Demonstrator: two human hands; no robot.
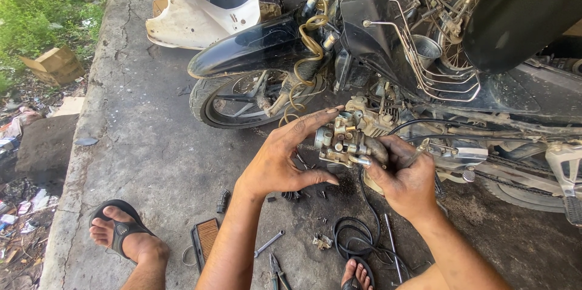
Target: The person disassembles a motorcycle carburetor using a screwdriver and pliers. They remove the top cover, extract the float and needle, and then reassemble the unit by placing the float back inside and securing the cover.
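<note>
Grey concrete floor (pixel 151 144), stripped black motorcycle (pixel 388 41), metal carburettor (pixel 348 138) held up between two hands

Largest first: the motorcycle stands with its panels off, a white fairing piece (pixel 194 20) lying behind the front wheel (pixel 242 99). The carburettor is off the floor, just in front of the engine area, and appears still tied to the bike by a black cable (pixel 418 123). Right hand (pixel 409 181) is closed around its lower right side, bearing it; left hand (pixel 282 159) has fingers spread apart, index tip laid along the top, thumb below, steadying rather than clamping. Judged step: inspection or turning of the removed unit in hand. Any further handling calls for a firm two-handed hold and slack in the cable. On the floor below: an air filter element (pixel 206 238), a spanner (pixel 268 243), pliers (pixel 277 270), small loose fittings (pixel 321 241)
</note>
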